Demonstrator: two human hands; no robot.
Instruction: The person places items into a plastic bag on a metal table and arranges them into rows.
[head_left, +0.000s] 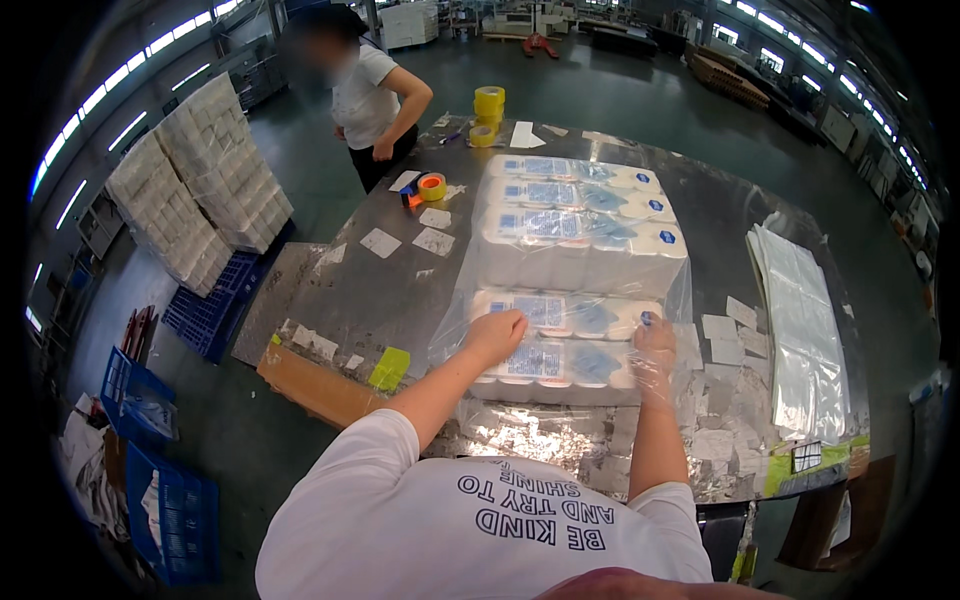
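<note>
Several packs of white rolls (570,226) with blue print stand in rows on the table, inside a large clear plastic bag (455,300). A gap parts the farther rows from the nearer packs (555,360). My left hand (497,338) is closed in a fist on the bag's film, above the left end of the nearer packs. At their right end my right hand (655,345) is closed too, with clear film lying over it and along the wrist. The film partly hides the right fingers.
Folded clear bags (795,330) lie at the table's right. Yellow tape rolls (488,105) stand at the far edge, near a tape dispenser (428,188). Another person (370,95) stands beyond the far left corner. Wrapped stacks (190,190) sit on a blue pallet (215,310).
</note>
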